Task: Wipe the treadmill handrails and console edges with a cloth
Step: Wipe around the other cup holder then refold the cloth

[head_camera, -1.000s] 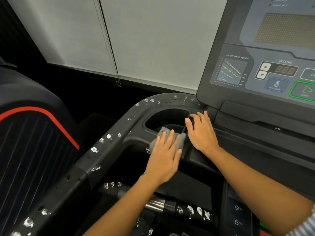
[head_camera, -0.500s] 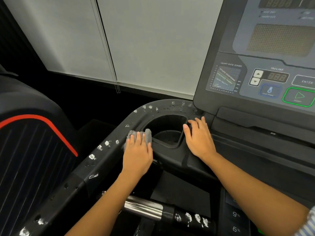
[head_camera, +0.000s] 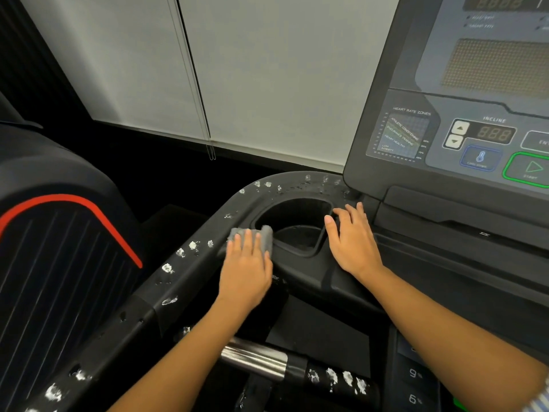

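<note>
1. Grey microfibre cloth (head_camera: pixel 252 235) lies bunched on the black left handrail (head_camera: pixel 148 301), right at the outer left rim of the cup holder (head_camera: pixel 297 227), where the rail bends toward the console (head_camera: pixel 439 135).
2. The left hand (head_camera: pixel 246 272) lies flat on the cloth with its fingers straight and slightly apart, pressing it to the rail. The cloth's far edge shows beyond the fingertips.
3. The right hand (head_camera: pixel 352 242) rests palm-down on the cup holder's right rim, fingers relaxed and loosely spread, the thumb at the lip. It holds nothing.
4. White smudges (head_camera: pixel 167 267) dot the rail's top edge from just left of the cloth down toward the lower left corner, and more run along the curved edge behind the cup holder up to the console's lower left corner.
5. The rail runs long and straight down-left from the cloth. A dark gap separates it from the neighbouring machine with a red stripe (head_camera: pixel 74 200).
6. Below the hands a crossbar with a chrome sleeve (head_camera: pixel 252 358) carries further white smudges on its black grip section.
7. The console's edge rises just right of the right hand, its green start button (head_camera: pixel 531 169) well apart from both hands.
</note>
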`<state>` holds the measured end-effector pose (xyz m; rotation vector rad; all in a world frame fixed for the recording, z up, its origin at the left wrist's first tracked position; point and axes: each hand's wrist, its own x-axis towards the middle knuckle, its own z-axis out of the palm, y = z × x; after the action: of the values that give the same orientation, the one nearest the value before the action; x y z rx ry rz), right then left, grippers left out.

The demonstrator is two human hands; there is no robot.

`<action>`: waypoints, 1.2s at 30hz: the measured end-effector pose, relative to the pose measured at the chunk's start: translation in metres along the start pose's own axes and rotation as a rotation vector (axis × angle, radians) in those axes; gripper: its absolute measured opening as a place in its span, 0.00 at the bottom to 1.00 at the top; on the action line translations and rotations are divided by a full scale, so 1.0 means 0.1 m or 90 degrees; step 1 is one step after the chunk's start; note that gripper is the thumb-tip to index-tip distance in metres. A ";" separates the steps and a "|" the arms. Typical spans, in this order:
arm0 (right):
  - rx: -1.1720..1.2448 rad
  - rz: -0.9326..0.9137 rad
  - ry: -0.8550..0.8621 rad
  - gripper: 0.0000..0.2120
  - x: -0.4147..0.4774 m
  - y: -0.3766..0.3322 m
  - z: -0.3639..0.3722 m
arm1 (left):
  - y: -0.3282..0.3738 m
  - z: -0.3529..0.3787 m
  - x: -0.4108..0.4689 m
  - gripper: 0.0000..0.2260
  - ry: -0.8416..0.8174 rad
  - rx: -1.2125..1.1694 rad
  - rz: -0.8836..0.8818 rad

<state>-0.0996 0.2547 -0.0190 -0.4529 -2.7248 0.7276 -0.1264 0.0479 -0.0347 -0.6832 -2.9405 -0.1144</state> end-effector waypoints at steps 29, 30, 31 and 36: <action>0.006 0.011 -0.006 0.24 -0.01 -0.02 -0.02 | -0.40 -0.05 0.80 0.25 -0.059 0.055 -0.128; 0.006 0.011 -0.005 0.24 -0.01 -0.01 -0.02 | -0.39 -0.06 0.81 0.25 -0.055 0.052 -0.126; 0.004 0.010 -0.005 0.24 -0.01 -0.01 -0.02 | -0.39 -0.03 0.80 0.24 -0.048 0.049 -0.122; 0.007 0.004 0.001 0.24 0.01 0.00 0.00 | -0.27 0.00 0.53 0.23 0.061 0.057 -0.083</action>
<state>-0.1007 0.2550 -0.0190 -0.4599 -2.7184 0.7439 -0.1853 0.0462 -0.0285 -0.4596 -2.8764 -0.0254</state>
